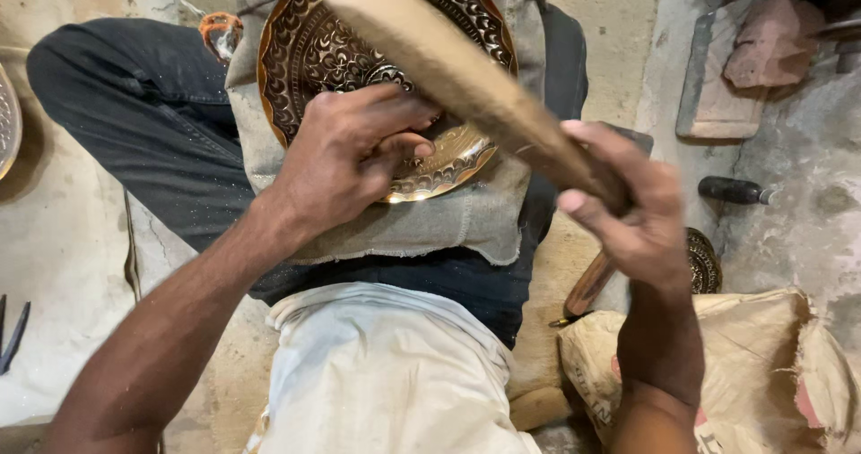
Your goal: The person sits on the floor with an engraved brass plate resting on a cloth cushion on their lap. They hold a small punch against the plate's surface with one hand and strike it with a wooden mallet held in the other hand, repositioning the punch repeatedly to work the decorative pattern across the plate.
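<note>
Round embossed brass plate (pixel 309 55) lies on grey cloth (pixel 448 216) across the lap, pattern largely worked. Left hand (pixel 354 153) pinches something unseen against it; right hand (pixel 628 207) clenches raised wooden mallet (pixel 457 73).

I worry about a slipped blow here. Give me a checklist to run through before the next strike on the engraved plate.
1. Right hand grips the wooden mallet firmly: ok.
2. Left hand steadies the engraved plate: ok.
3. Plate rests on the cloth pad over the lap: ok.
4. Chisel tip placed on the pattern: cannot tell, hidden in the fingers.
5. Mallet path free of the left hand: cannot tell.
</note>
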{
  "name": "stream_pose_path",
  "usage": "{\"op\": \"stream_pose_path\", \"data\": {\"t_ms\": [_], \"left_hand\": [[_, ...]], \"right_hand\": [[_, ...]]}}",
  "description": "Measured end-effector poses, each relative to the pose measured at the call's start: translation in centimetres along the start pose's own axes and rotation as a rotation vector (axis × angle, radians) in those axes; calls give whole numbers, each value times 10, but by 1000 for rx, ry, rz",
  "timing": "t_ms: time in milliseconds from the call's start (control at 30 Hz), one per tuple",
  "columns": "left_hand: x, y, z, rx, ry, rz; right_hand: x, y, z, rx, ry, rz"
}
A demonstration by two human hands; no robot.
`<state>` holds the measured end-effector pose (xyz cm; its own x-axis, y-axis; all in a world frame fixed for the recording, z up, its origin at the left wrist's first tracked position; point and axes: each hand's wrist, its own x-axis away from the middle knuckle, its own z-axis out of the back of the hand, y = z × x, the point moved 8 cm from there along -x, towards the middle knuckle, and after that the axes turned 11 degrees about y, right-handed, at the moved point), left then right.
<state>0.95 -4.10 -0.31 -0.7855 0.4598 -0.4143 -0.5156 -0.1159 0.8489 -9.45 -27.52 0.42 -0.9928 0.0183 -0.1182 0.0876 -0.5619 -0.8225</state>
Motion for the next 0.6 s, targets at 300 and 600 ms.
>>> {"op": "stream_pose_path", "data": {"t_ms": [300, 600], "left_hand": [[0, -5, 5, -26, 31, 36], [-3, -2, 6, -3, 24, 38]], "right_hand": [[7, -3, 23, 38, 126, 53], [-16, -14, 8, 82, -47, 83]]}}
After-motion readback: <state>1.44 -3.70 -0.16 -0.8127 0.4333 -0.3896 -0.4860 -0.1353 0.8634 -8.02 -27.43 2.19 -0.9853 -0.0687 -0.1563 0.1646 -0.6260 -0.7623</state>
